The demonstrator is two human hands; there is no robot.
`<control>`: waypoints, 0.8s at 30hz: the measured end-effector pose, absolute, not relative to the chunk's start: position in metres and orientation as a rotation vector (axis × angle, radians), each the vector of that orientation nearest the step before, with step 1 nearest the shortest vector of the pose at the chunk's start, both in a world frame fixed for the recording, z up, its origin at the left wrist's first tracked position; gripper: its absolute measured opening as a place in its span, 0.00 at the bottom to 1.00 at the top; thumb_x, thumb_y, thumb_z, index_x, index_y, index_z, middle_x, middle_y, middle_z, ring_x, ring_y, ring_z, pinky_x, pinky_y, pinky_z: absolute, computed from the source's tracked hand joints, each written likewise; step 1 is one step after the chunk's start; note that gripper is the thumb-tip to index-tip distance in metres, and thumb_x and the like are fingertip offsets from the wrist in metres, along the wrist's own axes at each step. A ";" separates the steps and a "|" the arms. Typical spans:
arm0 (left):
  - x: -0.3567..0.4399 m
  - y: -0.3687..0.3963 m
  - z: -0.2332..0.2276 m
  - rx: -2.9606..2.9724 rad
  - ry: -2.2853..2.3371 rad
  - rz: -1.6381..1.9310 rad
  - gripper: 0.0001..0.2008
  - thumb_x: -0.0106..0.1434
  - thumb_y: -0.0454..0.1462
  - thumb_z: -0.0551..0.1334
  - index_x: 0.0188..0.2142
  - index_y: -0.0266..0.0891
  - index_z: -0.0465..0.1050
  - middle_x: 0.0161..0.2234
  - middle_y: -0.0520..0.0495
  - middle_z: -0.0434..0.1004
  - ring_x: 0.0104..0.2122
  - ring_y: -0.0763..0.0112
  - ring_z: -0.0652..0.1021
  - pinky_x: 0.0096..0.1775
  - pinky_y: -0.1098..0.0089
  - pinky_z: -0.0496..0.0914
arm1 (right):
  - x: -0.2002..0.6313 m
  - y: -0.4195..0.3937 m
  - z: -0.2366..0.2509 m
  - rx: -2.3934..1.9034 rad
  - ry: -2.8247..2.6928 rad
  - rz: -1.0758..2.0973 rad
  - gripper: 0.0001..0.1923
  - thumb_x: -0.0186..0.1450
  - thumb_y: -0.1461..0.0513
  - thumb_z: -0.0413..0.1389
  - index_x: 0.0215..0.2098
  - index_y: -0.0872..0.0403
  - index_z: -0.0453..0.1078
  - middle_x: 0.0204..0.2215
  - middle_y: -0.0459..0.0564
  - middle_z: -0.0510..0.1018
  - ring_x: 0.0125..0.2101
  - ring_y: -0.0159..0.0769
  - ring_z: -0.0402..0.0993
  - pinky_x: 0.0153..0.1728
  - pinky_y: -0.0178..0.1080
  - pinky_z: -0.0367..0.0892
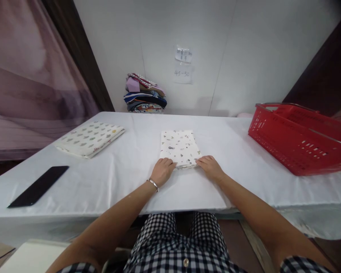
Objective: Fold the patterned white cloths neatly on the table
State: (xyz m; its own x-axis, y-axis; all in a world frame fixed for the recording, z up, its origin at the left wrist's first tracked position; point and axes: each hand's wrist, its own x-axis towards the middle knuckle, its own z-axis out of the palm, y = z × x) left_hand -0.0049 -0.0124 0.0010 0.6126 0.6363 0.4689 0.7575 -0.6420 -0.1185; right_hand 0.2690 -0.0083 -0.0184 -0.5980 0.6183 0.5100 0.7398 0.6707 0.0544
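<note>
A small folded white cloth with tiny printed figures point(179, 147) lies flat in the middle of the white table point(130, 178). My left hand point(162, 170) grips its near left corner; a thin bracelet sits on that wrist. My right hand point(210, 167) grips its near right corner. Both sets of fingers curl over the cloth's near edge.
Another folded patterned cloth point(89, 138) lies at the left. A black phone point(39, 185) rests near the front left edge. A red plastic basket point(299, 136) stands at the right. A pile of folded clothes point(144, 94) sits against the back wall under paper notes point(183, 65).
</note>
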 end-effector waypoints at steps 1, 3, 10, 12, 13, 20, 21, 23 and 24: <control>-0.003 -0.013 0.003 -2.542 -1.154 -0.573 0.11 0.64 0.33 0.51 0.37 0.40 0.72 0.32 0.46 0.73 0.35 0.66 0.70 0.35 0.64 0.63 | 0.268 -0.008 -0.019 -1.058 -2.429 -0.363 0.16 0.64 0.70 0.45 0.45 0.53 0.69 0.38 0.52 0.75 0.39 0.37 0.65 0.40 0.41 0.57; 0.003 -0.013 0.005 -2.568 -1.171 -0.608 0.09 0.63 0.35 0.54 0.39 0.39 0.72 0.37 0.45 0.74 0.39 0.64 0.71 0.39 0.63 0.64 | 0.267 -0.008 -0.019 -1.066 -2.427 -0.360 0.15 0.64 0.70 0.45 0.44 0.53 0.69 0.38 0.52 0.74 0.39 0.37 0.65 0.40 0.41 0.57; 0.022 -0.008 -0.011 -2.680 -1.067 -0.532 0.18 0.65 0.32 0.48 0.53 0.43 0.63 0.53 0.48 0.67 0.53 0.65 0.66 0.51 0.60 0.61 | 0.257 -0.016 0.002 -1.245 -2.422 -0.169 0.16 0.62 0.70 0.47 0.44 0.52 0.69 0.39 0.51 0.75 0.41 0.37 0.66 0.44 0.42 0.57; 0.022 -0.008 -0.014 -2.685 -1.067 -0.521 0.20 0.64 0.30 0.48 0.53 0.43 0.63 0.53 0.47 0.67 0.53 0.65 0.66 0.51 0.60 0.62 | 0.241 -0.017 0.015 -1.272 -2.388 -0.101 0.16 0.62 0.69 0.47 0.46 0.53 0.67 0.45 0.53 0.72 0.47 0.39 0.64 0.48 0.44 0.56; 0.022 -0.008 -0.014 -2.683 -1.064 -0.526 0.19 0.63 0.29 0.48 0.53 0.42 0.64 0.53 0.47 0.68 0.54 0.65 0.66 0.51 0.60 0.62 | 0.230 -0.016 0.021 -1.264 -2.378 -0.072 0.17 0.62 0.67 0.47 0.49 0.54 0.65 0.49 0.54 0.70 0.51 0.40 0.61 0.50 0.45 0.55; 0.021 -0.009 -0.016 -2.700 -1.078 -0.540 0.18 0.62 0.28 0.50 0.50 0.40 0.68 0.50 0.46 0.70 0.53 0.65 0.67 0.53 0.60 0.60 | 0.186 0.028 0.024 -1.464 -2.467 0.157 0.29 0.65 0.51 0.44 0.58 0.59 0.54 0.60 0.59 0.54 0.61 0.46 0.44 0.56 0.48 0.47; 0.021 -0.009 -0.017 -2.702 -1.087 -0.535 0.20 0.62 0.27 0.50 0.51 0.41 0.66 0.52 0.47 0.69 0.53 0.66 0.67 0.53 0.60 0.60 | 0.190 0.034 0.019 -1.564 -2.458 0.171 0.29 0.65 0.50 0.44 0.58 0.60 0.54 0.60 0.60 0.54 0.61 0.46 0.44 0.56 0.49 0.46; 0.022 -0.010 -0.019 -2.695 -1.117 -0.521 0.22 0.61 0.26 0.49 0.53 0.42 0.64 0.54 0.48 0.67 0.54 0.66 0.66 0.53 0.61 0.60 | 0.199 0.041 0.010 -1.691 -2.439 0.183 0.30 0.65 0.50 0.42 0.58 0.60 0.54 0.61 0.60 0.52 0.61 0.46 0.43 0.57 0.49 0.43; 0.022 -0.011 -0.020 -2.692 -1.129 -0.516 0.22 0.61 0.26 0.49 0.53 0.42 0.64 0.54 0.48 0.67 0.55 0.66 0.65 0.54 0.61 0.59 | 0.203 0.042 0.007 -1.703 -2.440 0.179 0.30 0.65 0.49 0.42 0.59 0.60 0.54 0.61 0.60 0.51 0.61 0.46 0.42 0.57 0.48 0.42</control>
State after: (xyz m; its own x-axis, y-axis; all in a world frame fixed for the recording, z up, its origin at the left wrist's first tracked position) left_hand 0.0220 -0.0108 -0.0195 0.6518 0.6557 0.3810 0.7172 -0.6963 -0.0286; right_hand 0.2026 0.0417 0.0068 -0.3388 0.9388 0.0627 0.9195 0.3445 -0.1890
